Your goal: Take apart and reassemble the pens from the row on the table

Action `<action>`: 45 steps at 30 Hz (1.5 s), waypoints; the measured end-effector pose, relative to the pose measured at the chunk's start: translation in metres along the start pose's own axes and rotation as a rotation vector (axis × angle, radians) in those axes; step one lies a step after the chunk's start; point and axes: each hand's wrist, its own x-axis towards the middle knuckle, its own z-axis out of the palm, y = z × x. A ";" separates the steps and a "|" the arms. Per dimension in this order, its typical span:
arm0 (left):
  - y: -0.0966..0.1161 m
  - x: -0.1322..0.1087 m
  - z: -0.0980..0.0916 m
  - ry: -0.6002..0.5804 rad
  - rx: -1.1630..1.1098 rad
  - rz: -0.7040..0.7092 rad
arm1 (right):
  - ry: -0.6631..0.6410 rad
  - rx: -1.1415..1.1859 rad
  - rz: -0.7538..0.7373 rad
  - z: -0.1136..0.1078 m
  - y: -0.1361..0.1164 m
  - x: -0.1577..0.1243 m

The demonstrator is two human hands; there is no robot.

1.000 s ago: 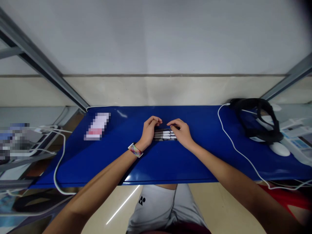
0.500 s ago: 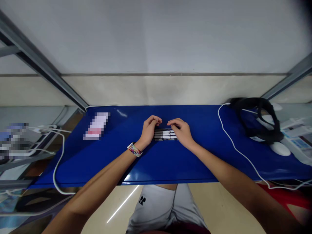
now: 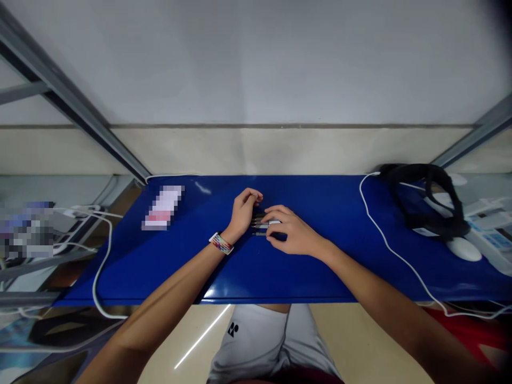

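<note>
Several slim pens (image 3: 261, 224) lie side by side on the blue tabletop (image 3: 320, 277), their dark tips pointing left. My right hand (image 3: 290, 232) covers most of their length from the right. Its thumb and a fingertip close on the nearest pen (image 3: 259, 234), which sits slightly apart from the others; the other fingers arch over the row. My left hand (image 3: 242, 210) rests on its side by the pen tips, fingers curled in, with nothing visible in them. A colourful woven band (image 3: 221, 244) circles the left wrist.
A blurred-out phone-like item (image 3: 163, 208) lies at the left. On the right are a black headset (image 3: 424, 202), a white rounded device (image 3: 464, 249) and a white cable (image 3: 384, 240). Grey metal posts (image 3: 96, 122) frame the table, with a wall behind.
My right hand has moved nearer to me, down over the pens, and closed on the nearest one. That pen is now slightly apart from the row. My left hand has barely moved.
</note>
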 end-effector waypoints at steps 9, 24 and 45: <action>-0.001 0.000 0.000 -0.010 0.020 0.022 | -0.036 -0.061 0.003 -0.009 0.007 -0.002; 0.026 -0.011 -0.002 -0.291 0.065 0.118 | 0.232 0.041 0.226 -0.025 0.019 -0.002; 0.016 -0.001 -0.012 -0.109 0.242 0.228 | 0.510 0.838 0.682 -0.036 0.050 0.001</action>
